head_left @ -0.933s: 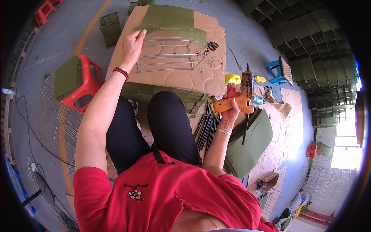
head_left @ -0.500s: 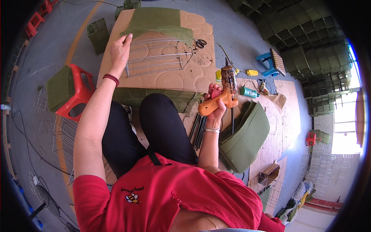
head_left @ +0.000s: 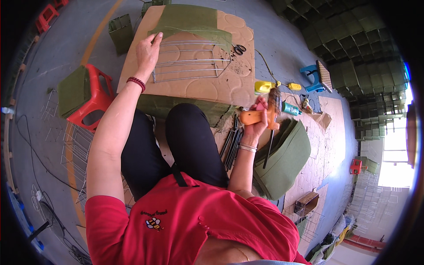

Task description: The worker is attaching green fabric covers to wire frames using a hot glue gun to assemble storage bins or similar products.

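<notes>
On the cardboard-topped table, my left hand point(head_left: 148, 54) is closed at the upper left corner of a wire frame point(head_left: 190, 61), thumb and fingers pinching its edge where green fabric point(head_left: 190, 22) overlaps it. The fabric lies across the far side of the frame. My right hand point(head_left: 257, 125) grips a glue gun point(head_left: 250, 117) with an orange body, to the right of the table and apart from the frame. Its dark, stained front end is blurred and points away from me. A thin black stick point(head_left: 267, 152) hangs from the gun. Scissors point(head_left: 239, 49) lie right of the frame.
Several black sticks point(head_left: 230, 148) and a stack of green sheets point(head_left: 285, 163) lie near my right forearm. A red stool point(head_left: 95, 95) bearing green sheets stands left. Beyond the table's right side are a yellow bottle point(head_left: 263, 87), a green bottle point(head_left: 290, 109) and a blue stool point(head_left: 311, 79).
The view has shifted, so the table sits farther right. My right hand has moved the glue gun slightly rightward, and its front end is now smeared. My left hand keeps its hold.
</notes>
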A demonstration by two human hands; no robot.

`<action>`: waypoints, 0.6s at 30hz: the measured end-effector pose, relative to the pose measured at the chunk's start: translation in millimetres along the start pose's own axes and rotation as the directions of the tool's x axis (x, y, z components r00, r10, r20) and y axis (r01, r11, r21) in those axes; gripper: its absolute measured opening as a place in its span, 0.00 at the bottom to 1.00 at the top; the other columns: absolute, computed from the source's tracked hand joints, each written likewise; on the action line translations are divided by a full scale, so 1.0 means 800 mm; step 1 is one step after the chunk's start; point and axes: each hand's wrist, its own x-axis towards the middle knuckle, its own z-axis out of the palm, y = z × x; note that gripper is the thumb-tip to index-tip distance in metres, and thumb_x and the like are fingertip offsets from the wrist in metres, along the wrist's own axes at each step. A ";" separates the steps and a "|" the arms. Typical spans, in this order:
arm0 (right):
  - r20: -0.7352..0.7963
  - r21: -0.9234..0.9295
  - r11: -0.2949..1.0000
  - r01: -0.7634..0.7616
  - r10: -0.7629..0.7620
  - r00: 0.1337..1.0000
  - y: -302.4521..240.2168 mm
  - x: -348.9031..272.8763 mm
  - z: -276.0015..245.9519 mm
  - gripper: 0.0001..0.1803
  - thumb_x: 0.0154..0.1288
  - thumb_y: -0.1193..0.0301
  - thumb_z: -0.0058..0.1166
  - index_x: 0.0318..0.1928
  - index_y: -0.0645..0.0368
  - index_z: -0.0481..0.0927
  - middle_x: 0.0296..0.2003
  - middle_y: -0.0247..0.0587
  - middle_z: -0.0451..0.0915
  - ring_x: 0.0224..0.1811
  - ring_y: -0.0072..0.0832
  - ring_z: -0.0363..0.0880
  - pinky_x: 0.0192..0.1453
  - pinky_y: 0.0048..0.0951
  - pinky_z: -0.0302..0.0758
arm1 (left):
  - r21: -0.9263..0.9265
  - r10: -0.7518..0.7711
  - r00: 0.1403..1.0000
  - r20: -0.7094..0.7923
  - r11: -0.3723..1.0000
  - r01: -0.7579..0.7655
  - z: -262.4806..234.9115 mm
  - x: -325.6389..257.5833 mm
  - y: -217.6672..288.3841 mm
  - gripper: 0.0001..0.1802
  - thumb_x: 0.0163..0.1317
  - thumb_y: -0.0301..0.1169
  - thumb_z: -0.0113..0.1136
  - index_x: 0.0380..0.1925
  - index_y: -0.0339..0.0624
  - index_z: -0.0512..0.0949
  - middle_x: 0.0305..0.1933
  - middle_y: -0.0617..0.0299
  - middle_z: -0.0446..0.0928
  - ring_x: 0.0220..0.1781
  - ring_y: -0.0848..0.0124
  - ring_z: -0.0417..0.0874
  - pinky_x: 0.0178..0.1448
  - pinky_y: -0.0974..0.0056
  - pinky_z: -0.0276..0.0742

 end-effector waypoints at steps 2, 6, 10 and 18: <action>-0.140 0.005 0.996 0.090 -0.089 0.986 -0.017 0.006 -0.020 0.18 0.66 0.75 0.55 0.56 0.65 0.75 0.60 0.47 0.74 0.68 0.35 0.68 0.62 0.32 0.76 | 0.004 -0.001 1.000 0.012 1.000 0.001 -0.002 0.001 0.001 0.28 0.69 0.52 0.54 0.42 0.33 0.83 0.17 0.47 0.74 0.24 0.55 0.79 0.35 0.54 0.72; -0.256 -0.053 0.979 0.196 -0.203 0.945 -0.045 0.003 -0.045 0.15 0.66 0.75 0.54 0.53 0.62 0.75 0.59 0.41 0.74 0.65 0.33 0.70 0.61 0.31 0.75 | 0.008 0.002 1.000 0.025 1.000 -0.002 -0.002 0.002 0.000 0.28 0.68 0.51 0.55 0.42 0.33 0.83 0.16 0.48 0.73 0.23 0.56 0.77 0.34 0.54 0.71; -0.179 -0.197 0.963 0.185 -0.221 0.959 -0.050 -0.005 -0.028 0.16 0.66 0.77 0.53 0.55 0.61 0.74 0.60 0.42 0.74 0.67 0.33 0.69 0.63 0.32 0.74 | -0.027 -0.011 1.000 0.015 1.000 0.011 0.000 0.005 -0.002 0.27 0.68 0.51 0.56 0.42 0.33 0.83 0.15 0.49 0.72 0.21 0.59 0.76 0.33 0.55 0.69; -0.080 -0.321 0.946 -0.049 0.025 0.996 0.021 -0.030 0.059 0.26 0.59 0.79 0.57 0.59 0.63 0.71 0.61 0.50 0.73 0.67 0.37 0.70 0.62 0.35 0.73 | -0.099 0.055 0.998 -0.024 0.993 -0.058 0.003 0.010 -0.013 0.26 0.66 0.50 0.59 0.42 0.33 0.84 0.13 0.52 0.69 0.18 0.67 0.71 0.29 0.58 0.66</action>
